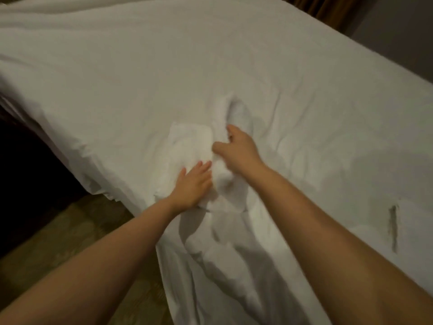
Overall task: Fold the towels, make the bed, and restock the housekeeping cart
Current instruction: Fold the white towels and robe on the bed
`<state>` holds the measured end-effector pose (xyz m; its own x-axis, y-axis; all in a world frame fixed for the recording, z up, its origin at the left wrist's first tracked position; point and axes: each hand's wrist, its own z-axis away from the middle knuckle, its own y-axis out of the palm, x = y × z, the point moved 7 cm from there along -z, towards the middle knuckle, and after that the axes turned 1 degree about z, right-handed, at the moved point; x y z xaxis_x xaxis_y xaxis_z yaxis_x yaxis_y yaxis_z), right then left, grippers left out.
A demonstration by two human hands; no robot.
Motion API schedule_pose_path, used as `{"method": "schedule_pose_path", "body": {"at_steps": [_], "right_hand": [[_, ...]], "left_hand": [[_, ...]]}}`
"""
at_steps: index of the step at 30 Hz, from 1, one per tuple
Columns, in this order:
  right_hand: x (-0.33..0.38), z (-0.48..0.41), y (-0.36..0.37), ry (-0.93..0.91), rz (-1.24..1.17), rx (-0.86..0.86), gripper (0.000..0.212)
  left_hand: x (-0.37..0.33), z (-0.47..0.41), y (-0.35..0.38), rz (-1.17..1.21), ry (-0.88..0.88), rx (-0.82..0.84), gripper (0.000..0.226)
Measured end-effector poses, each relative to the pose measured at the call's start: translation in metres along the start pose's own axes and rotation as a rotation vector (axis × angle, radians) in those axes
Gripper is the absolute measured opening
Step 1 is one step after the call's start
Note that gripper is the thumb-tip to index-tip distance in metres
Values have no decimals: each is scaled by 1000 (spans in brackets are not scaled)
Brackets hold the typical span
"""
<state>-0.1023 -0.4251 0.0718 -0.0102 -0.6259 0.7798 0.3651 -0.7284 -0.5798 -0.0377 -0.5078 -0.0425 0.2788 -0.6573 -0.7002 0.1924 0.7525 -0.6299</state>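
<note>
A small white towel (191, 146) lies on the white bed sheet (140, 78) near the bed's near edge, partly folded, with a raised fold running up to the right. My left hand (192, 184) presses flat on the towel's lower part, fingers straight. My right hand (236, 151) has curled fingers and pinches the towel's raised fold just right of the flat part.
The bed (328, 113) fills most of the view, its sheet wrinkled and hanging over the near corner (234, 266). Patterned carpet (70, 242) lies at the lower left, a dark area beyond it. A brown curtain (328, 8) and wall stand at the top right.
</note>
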Motion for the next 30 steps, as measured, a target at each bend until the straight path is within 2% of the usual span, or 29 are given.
{"method": "schedule_pose_path", "body": {"at_steps": [2,3,4,5,7,9,11,12,13,14,15,17,19,21,23,25,26,28,30], "right_hand": [[15,-2,45,-26,102,57,47],[17,-3,66,-17,140,91,49],[17,-3,85,8,180,130,50],[13,-3,101,44,213,181,51],[7,1,122,60,243,274,53],[7,8,113,-64,253,246,50],[-1,14,78,-157,291,20,47],[-14,17,58,-145,329,-117,49],[-32,22,41,-66,343,-217,53],[-55,25,32,65,302,-238,59],[-76,30,32,203,200,-192,67],[-102,36,46,370,-3,-35,80],[-110,39,51,445,-136,62,82],[-113,45,43,491,-363,79,74],[-114,57,29,496,-586,57,65],[-115,77,11,473,-716,32,59],[-116,90,1,459,-744,24,59],[-122,119,-27,437,-711,7,64],[-132,149,-63,414,-635,-36,65]], "left_hand": [[20,7,-35,926,-242,-153,26],[28,12,-42,1325,-298,-190,30],[33,15,-46,1594,-311,-171,40],[37,17,-49,1693,-327,-148,51],[39,18,-52,1643,-355,-103,61],[34,14,-56,1454,-328,-92,47],[40,13,-69,835,-335,-178,20],[45,14,-76,512,-351,-234,17],[51,15,-79,257,-381,-262,21],[56,18,-78,118,-428,-252,25],[62,23,-74,87,-493,-241,35],[68,33,-61,225,-610,-198,60],[63,36,-56,344,-606,-187,72],[48,41,-54,427,-566,-139,78],[25,51,-47,552,-513,-75,75],[-7,69,-40,680,-426,-34,57],[-24,79,-35,736,-388,-15,52],[-54,98,-20,780,-326,41,61],[-82,116,-1,817,-303,67,44]]}}
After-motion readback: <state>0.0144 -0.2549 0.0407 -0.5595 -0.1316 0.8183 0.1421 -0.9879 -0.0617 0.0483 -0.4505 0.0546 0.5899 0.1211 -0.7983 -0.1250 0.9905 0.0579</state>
